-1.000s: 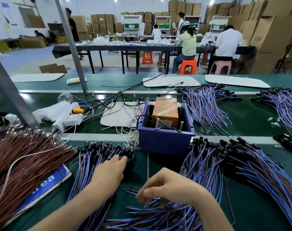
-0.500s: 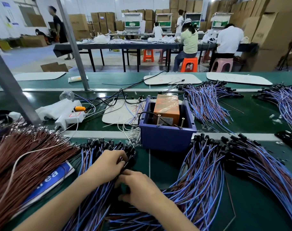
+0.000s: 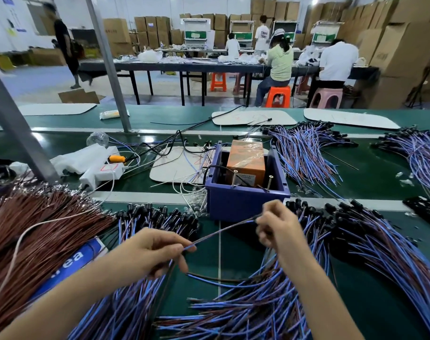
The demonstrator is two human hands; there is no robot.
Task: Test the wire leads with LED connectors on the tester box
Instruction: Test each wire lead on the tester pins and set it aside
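A single thin wire lead [image 3: 223,230], blue and dark brown, is stretched in a straight slanted line just below the centre of the frame. The left hand [image 3: 155,251] pinches its lower end and the right hand [image 3: 275,227] pinches its upper end, just in front of the tester box [image 3: 245,202]. Heaps of like leads [image 3: 245,312] with black connectors, and a brown wire bundle [image 3: 37,229] at lower left, lie on the green worktop [image 3: 380,310]. Across the top, people sit on stools at a long table before stacked cartons [image 3: 405,45]. The tester box is a blue tub holding an orange block [image 3: 245,158], with two upright pins at its near rim.
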